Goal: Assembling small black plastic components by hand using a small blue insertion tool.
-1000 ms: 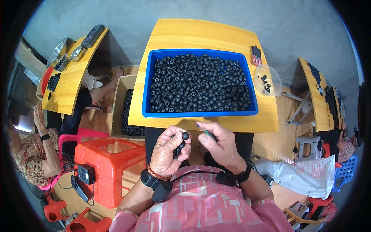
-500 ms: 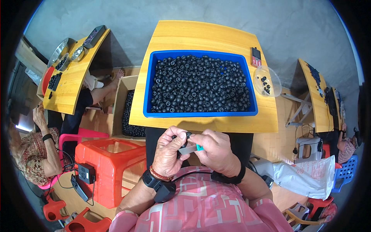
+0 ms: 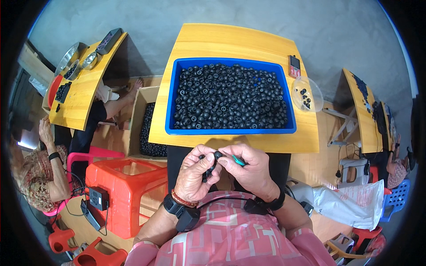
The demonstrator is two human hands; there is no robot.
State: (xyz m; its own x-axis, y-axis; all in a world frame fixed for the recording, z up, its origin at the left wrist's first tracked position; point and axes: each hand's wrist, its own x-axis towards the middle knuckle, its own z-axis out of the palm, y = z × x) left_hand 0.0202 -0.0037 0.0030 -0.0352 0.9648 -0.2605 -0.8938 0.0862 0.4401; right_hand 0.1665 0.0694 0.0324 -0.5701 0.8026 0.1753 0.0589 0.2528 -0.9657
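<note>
Close to my body, in front of the table edge, both hands meet over a small black ball-shaped piece (image 3: 217,154). My left hand (image 3: 191,177) is closed, with this piece at its fingertips and more black pieces (image 3: 207,175) in its curled fingers. The thumb of my right hand (image 3: 250,175) is against or very near the piece. A small teal-handled tool (image 3: 238,160) is held in my right fingers; the rest of it is hidden. Beyond my hands, a blue tray (image 3: 230,131) full of similar black hollow balls stands on the wooden table (image 3: 235,40).
On the table's right lie a clear round tub (image 3: 315,95) with several black pieces and a red-black phone (image 3: 294,66). A carton (image 3: 138,119) of black balls and a red stool (image 3: 122,190) stand left. People sit at side tables; a white sack (image 3: 350,199) lies right.
My right hand has turned, and the tool's flat pale part, earlier pointing at my left palm, is out of sight. Its teal part now sticks up between the fingers. The left hand barely moved.
</note>
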